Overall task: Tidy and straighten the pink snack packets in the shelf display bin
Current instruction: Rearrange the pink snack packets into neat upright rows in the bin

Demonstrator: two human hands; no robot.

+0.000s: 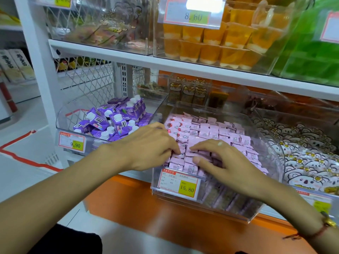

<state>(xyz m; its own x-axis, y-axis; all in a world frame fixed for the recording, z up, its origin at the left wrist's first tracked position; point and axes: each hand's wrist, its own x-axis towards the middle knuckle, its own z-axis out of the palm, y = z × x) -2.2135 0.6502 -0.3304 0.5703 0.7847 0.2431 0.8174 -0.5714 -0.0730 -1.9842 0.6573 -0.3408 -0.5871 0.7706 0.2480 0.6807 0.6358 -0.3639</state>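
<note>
A white shelf unit (113, 52) carries two tiers of clear bins. On the upper tier, three bins show: one at left with mixed pouches, one in the middle stacked with orange jelly cups (216, 46), and one at right full of green packs (311, 57). On the lower tier, three front bins show. The left one holds purple drink cartons (113, 121), too jumbled to count. The right one holds white koala-print packets (308, 158). Between them sits the clear display bin (266, 125), nearest the viewer, packed with pink snack packets (212, 132) in overlapping rows, far too many to count. Four price tags read clearly enough: 8.60, 9.90, 15.80 (178, 183) on the pink bin's front, and one at top left.

Two hands work at the bin's near edge. The left hand (146, 143) lies palm down, fingertips curled onto the front packets. The right hand (220, 158) is spread, fingertips pressing packets, thumb apart.
</note>
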